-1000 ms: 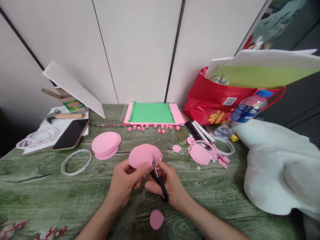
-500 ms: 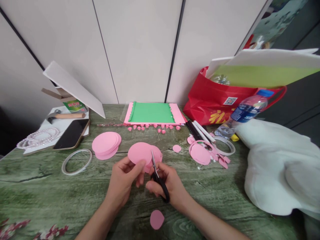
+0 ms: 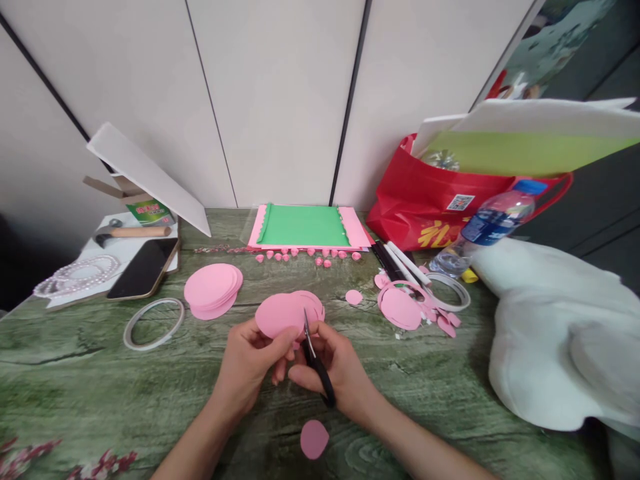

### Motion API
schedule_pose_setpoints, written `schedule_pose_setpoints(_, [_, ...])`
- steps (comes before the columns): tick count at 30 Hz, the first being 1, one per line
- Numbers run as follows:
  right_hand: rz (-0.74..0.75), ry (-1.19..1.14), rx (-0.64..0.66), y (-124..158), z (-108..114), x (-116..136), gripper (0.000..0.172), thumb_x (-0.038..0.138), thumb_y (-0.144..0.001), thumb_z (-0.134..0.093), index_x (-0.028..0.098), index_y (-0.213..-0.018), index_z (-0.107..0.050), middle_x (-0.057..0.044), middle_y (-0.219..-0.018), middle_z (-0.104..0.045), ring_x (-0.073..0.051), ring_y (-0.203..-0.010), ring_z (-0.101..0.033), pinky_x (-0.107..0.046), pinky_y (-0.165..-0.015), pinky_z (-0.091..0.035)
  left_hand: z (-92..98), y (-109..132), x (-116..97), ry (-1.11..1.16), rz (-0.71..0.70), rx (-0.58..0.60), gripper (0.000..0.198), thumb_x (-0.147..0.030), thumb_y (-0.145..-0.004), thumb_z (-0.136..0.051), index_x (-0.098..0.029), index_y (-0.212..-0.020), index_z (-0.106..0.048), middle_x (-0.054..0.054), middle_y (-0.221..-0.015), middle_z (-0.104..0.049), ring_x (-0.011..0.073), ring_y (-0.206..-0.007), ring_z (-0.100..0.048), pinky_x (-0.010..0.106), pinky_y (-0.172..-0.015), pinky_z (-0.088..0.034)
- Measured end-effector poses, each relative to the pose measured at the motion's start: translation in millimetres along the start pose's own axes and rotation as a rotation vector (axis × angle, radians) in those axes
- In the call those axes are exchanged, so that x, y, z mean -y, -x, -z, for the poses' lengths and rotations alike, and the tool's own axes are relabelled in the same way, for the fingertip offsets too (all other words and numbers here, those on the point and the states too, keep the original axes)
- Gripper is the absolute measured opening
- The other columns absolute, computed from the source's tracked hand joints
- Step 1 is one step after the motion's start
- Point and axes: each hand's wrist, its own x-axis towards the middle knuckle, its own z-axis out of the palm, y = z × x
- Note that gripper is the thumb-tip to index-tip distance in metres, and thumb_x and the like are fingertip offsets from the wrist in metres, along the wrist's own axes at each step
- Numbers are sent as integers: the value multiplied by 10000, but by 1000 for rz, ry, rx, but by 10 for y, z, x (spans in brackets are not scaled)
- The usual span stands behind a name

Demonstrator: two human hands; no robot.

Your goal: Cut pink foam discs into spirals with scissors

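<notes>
My left hand (image 3: 257,357) pinches a pink paper circle (image 3: 280,315) between thumb and fingers, holding it above the table. Black-handled scissors (image 3: 319,372) are in my right hand (image 3: 343,363), their blades lying against the right part of the paper. Behind that circle shows more pink paper (image 3: 314,303), partly covered by it. Whether the blades are closed is hard to make out. Below my hands a small pink petal-shaped piece (image 3: 314,439) lies on the table. A stack of pink paper circles (image 3: 213,290) rests to the left of my hands.
Tape rolls (image 3: 154,324) lie left and right. Pink scraps (image 3: 400,307) and pens (image 3: 395,263) are at the right, by a bottle (image 3: 493,227) and a red bag (image 3: 400,200). Small pink rolls (image 3: 327,264) line the green sheet (image 3: 305,225). A phone (image 3: 143,270) and hammer (image 3: 135,231) lie left.
The pink circle in my left hand has tilted and dropped slightly. The scissors have shifted a little downward with my right hand.
</notes>
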Motion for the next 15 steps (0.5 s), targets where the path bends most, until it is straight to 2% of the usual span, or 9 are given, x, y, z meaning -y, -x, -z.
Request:
schedule_pose_setpoints(4, [28, 6, -1, -6, 19, 14, 437, 313, -557, -811, 196, -813, -477, 40, -674, -538, -113, -597, -465, -237, -577, -359, -5, 1, -5, -12, 15, 3, 203, -242, -654, -707, -110, -543, -600, -27, -422, -568, 27, -270, -415, 114, -273, -302])
schedule_pose_setpoints(15, [2, -10, 18, -3, 26, 29, 433, 360, -556, -801, 192, -768, -463, 74, -567, -461, -77, -504, -340, -202, -481, -263, -8, 12, -13, -1, -29, 18, 182, -251, -684, -682, -119, -587, -605, -44, -444, -560, 10, -276, -396, 103, -287, -288])
